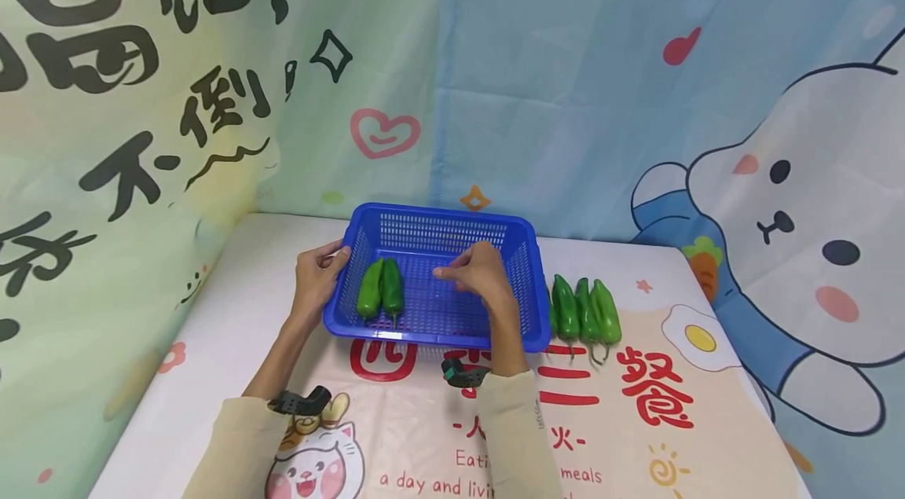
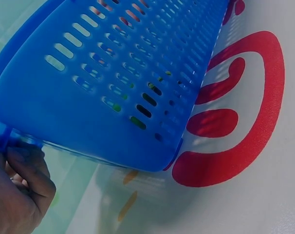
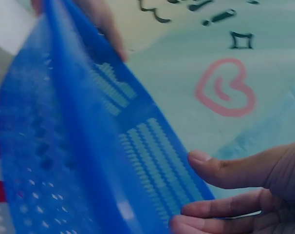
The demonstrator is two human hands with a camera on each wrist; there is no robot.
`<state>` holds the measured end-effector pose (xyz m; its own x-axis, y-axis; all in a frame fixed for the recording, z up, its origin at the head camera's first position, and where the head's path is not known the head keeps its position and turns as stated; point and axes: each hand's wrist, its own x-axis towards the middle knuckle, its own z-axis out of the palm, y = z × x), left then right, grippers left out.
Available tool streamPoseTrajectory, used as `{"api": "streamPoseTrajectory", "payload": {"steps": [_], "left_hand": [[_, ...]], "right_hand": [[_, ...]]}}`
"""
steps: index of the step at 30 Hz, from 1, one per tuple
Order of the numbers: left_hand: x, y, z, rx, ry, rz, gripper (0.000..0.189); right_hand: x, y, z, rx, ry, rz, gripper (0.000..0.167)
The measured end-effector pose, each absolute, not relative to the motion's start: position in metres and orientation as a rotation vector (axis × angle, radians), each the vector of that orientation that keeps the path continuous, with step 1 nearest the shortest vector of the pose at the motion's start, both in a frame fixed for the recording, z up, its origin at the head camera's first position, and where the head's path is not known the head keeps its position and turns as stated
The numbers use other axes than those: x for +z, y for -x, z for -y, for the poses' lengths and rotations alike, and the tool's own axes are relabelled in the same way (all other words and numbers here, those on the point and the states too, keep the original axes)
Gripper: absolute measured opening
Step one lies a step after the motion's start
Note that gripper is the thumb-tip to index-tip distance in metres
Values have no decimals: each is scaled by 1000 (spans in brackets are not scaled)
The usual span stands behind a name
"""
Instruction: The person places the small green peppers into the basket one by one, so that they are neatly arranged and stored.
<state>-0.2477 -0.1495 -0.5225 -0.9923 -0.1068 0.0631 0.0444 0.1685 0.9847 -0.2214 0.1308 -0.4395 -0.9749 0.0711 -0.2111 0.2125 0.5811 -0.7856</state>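
A blue plastic basket (image 1: pixel 431 340) with slotted walls stands on the table, tilted in the wrist views. Two green peppers (image 1: pixel 391 291) lie side by side at its left end. My left hand (image 1: pixel 318 279) grips the basket's left rim, with the thumb on top; in the left wrist view the hand (image 2: pixel 26 187) is at the rim's corner. Above the basket's right half is my right hand (image 1: pixel 481 273), holding nothing. In the right wrist view its thumb (image 3: pixel 230 168) and fingers are apart, near the basket wall.
Several green peppers (image 1: pixel 585 310) lie in a row on the table, close beside the basket's right wall. The printed tablecloth (image 1: pixel 679 436) covers the table. A cartoon-printed curtain (image 1: pixel 537 130) hangs behind it and along the left.
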Motion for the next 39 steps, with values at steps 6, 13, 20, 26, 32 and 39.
{"api": "streamPoseTrajectory", "payload": {"steps": [6,13,20,26,32,39], "left_hand": [[-522,248,150,-1964,-60,2302,44],[-522,246,152,-1987,-62,2285,44],[-522,246,152,-1982,-74,2274,42],[-521,245,152,-1975,-66,2283,42],[-519,244,150,-1975,-64,2281,42],[-519,245,148,-1974,-67,2292,43]], "right_hand": [[-434,216,-160,-1576,-191,-2517,40],[-434,211,-183,-1576,-195,-2522,46],[-433,203,-204,-1577,-249,-2533,47],[-428,192,-225,-1666,-278,-2471,49],[-423,184,-242,-1674,-367,-2467,53],[-425,176,-262,-1661,-439,-2505,55]]}}
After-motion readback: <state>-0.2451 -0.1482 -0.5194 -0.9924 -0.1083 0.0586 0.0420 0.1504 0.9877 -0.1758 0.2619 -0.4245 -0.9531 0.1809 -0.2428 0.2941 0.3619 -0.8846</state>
